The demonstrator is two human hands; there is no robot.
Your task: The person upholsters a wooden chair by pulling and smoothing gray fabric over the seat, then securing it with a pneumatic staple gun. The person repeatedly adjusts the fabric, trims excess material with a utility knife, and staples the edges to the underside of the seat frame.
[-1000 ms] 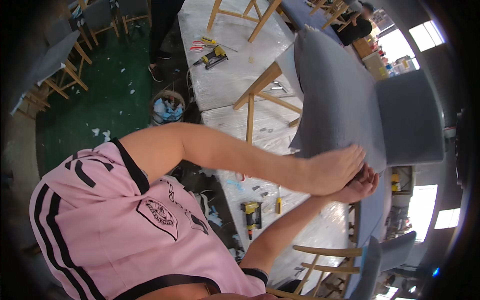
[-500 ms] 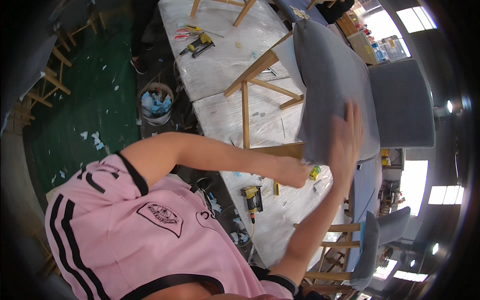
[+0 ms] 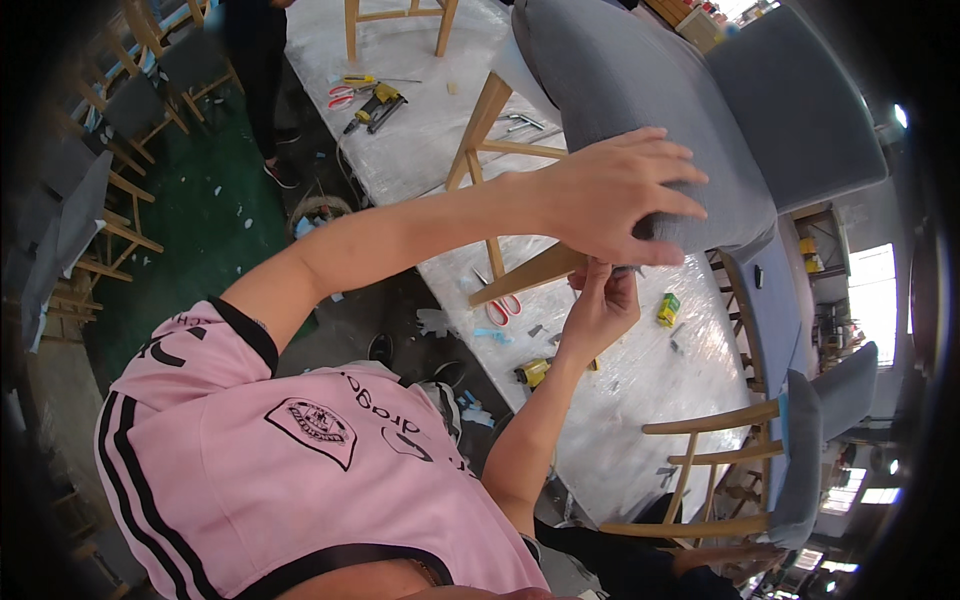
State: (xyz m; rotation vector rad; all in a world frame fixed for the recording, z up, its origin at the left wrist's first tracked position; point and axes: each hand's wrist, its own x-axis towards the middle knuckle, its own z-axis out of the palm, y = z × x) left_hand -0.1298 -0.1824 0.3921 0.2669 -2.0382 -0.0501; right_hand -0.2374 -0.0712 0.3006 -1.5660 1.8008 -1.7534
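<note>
A grey upholstered chair cushion (image 3: 620, 80) lies on wooden legs (image 3: 480, 130) over the table. My left hand (image 3: 610, 195) is spread across the cushion's lower edge, fingers curled over the rim and pressing on it. Just beneath it my right hand (image 3: 600, 305) pinches the grey fabric edge (image 3: 628, 268) at the cushion's underside, next to a wooden leg (image 3: 530, 272).
The table (image 3: 640, 400) is wrapped in plastic film. On it lie red-handled scissors (image 3: 500, 308), a small yellow-green box (image 3: 668, 308), a yellow tool (image 3: 535, 372) and, farther off, a staple gun (image 3: 375, 105). Another grey chair (image 3: 800, 100) and a wooden chair frame (image 3: 700, 470) stand right. A person's legs (image 3: 260, 60) show at the top.
Half a second ago my right hand lay flat up on the cushion and my left was lower by the leg. Now the left covers the cushion's edge and the right pinches fabric underneath.
</note>
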